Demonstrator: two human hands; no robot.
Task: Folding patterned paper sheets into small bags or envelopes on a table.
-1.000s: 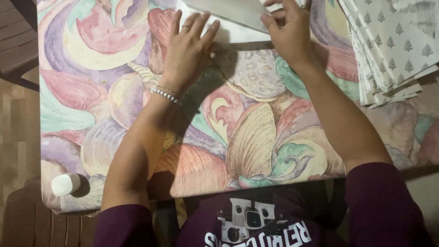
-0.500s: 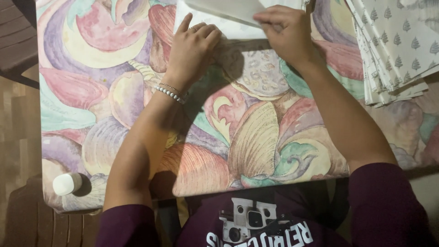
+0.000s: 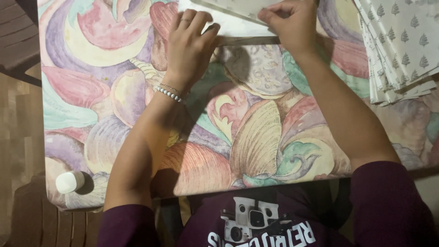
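A white paper sheet (image 3: pixel 238 25) lies at the far edge of the table, partly cut off by the top of the view. My left hand (image 3: pixel 190 43) presses flat on its near left corner, fingers together, with a bead bracelet on the wrist. My right hand (image 3: pixel 288 23) pinches a folded-over flap of the same sheet and holds it down along the crease. Both forearms reach across a table covered by a cloth (image 3: pixel 114 91) with a swirling pastel pattern.
A stack of white papers printed with small trees (image 3: pixel 402 45) sits at the right. A small white bottle (image 3: pixel 69 181) lies at the table's near left corner. Wooden floor and a dark chair show at the left.
Both hands have shifted slightly toward the far edge along the paper; my right hand has drawn the flap lower and now pinches it down at the fold.
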